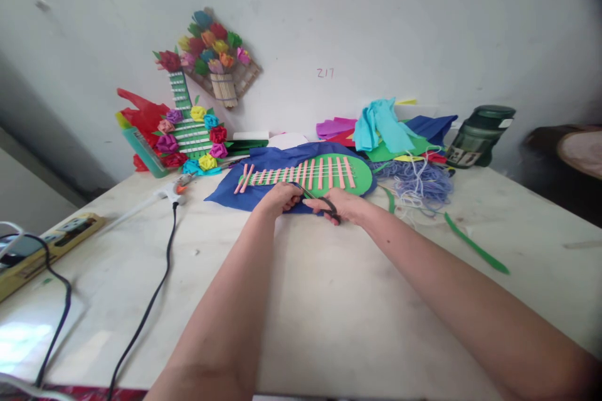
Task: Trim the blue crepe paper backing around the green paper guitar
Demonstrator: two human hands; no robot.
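A green guitar-shaped cutout [362, 183] with pink sticks and white strings across it lies on a sheet of dark blue crepe paper [230, 191]. My right hand [341, 203] is closed round dark-handled scissors [333, 208], whose blades point left along the cutout's near edge. My left hand [281, 198] pinches the blue paper just left of the blades. The scissor tips are partly hidden among the fingers and paper.
A glue gun [167, 191] and power strip [56, 250] with cords lie left. Behind stand a flower-trimmed guitar craft [188, 131] and a glue bottle [145, 149]. Coloured paper [380, 128], purple yarn [418, 182], a green strip [475, 244] and a dark bottle [480, 138] are right.
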